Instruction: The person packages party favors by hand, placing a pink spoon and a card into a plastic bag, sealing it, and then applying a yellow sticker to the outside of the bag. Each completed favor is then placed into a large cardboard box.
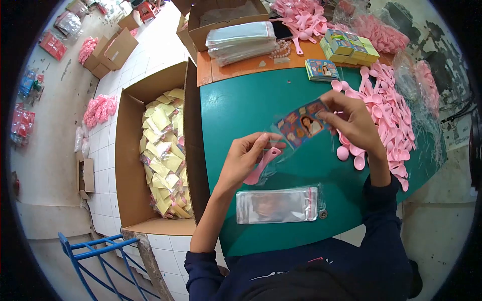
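Observation:
My left hand (240,159) is closed around a pink plastic spoon (264,165), whose handle with a hole at its end points up and right, and a clear plastic bag. My right hand (349,118) pinches a colourful printed card (303,124) by its right end. The card tilts over the green table, its left end close to my left fingertips and overlapping clear film. Below both hands lies a stack of clear plastic bags (277,205). Pink spoons (386,113) are heaped beyond my right hand. A small stack of cards (322,70) sits farther back.
An open cardboard box (131,145) of yellow-backed packets (168,158) stands left of the green table (241,110). At the back are more bags (241,40), banded card bundles (349,46) and a phone (282,30). A blue metal frame (103,246) is at lower left.

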Tool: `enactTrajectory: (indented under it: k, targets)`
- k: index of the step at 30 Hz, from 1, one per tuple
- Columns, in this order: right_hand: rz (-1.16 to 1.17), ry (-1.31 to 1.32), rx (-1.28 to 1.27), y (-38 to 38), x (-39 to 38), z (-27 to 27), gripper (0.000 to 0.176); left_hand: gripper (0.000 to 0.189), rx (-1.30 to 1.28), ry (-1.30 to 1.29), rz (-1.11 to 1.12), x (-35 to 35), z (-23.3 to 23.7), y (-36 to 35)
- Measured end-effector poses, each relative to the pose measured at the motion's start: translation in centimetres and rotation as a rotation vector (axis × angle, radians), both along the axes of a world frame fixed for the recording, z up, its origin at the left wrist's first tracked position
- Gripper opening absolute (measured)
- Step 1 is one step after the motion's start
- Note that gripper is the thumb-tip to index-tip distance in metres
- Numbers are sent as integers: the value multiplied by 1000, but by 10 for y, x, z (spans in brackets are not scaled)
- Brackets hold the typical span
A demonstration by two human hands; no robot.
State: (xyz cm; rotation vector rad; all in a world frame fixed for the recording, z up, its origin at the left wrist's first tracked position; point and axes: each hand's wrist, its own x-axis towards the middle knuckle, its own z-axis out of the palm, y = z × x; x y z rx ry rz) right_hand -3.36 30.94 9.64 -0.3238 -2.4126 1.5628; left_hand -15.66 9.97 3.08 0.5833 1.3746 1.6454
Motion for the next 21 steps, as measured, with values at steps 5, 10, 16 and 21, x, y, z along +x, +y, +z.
enactTrajectory:
  k: [5,10,16,21]
  targets:
    - [155,-84,179,-7,4,2,9,30,-182,232,-128,-2,0,-1]
    - [499,-219,483,-18,-2,-12,19,31,-88,469,-135,14,3,8]
    - [451,-86,189,-20,0,-26,20,57,-142,579,-146,19,5,4]
    - [250,-232,-208,-8,6,-30,17,58,-77,584,-237,-7,-8,-34]
